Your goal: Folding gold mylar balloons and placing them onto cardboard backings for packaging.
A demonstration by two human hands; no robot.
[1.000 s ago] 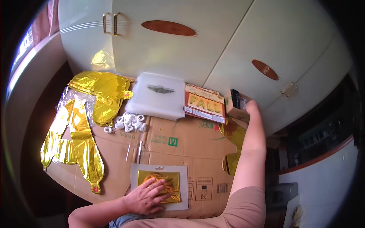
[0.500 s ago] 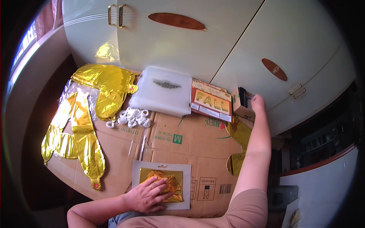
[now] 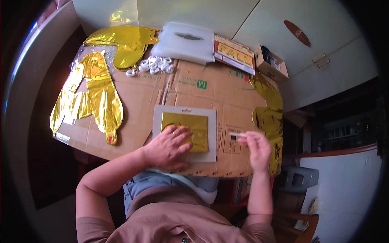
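My left hand (image 3: 168, 149) lies with its fingers spread on a folded gold foil balloon (image 3: 198, 125). Under the foil is a grey-white card (image 3: 212, 137) with a hanging slot at its far edge. To the right of the card, my right hand (image 3: 259, 150) is raised and pinches a thin white stick (image 3: 235, 134), perhaps a straw, pointing left. The hand is slightly blurred, and part of the stick is hidden by the fingers.
Gold foil letter balloons lie on the cardboard: an A shape (image 3: 103, 99) at left, another (image 3: 129, 44) behind it, a third (image 3: 269, 103) at right. Along the back are white string coils (image 3: 156, 65), clear plastic bags (image 3: 184, 46), a printed packet (image 3: 235, 54) and an open box (image 3: 279, 73).
My right hand has come back from the box at the far right and now holds a thin white stick. My left hand stays on the foil. The view has tilted down.
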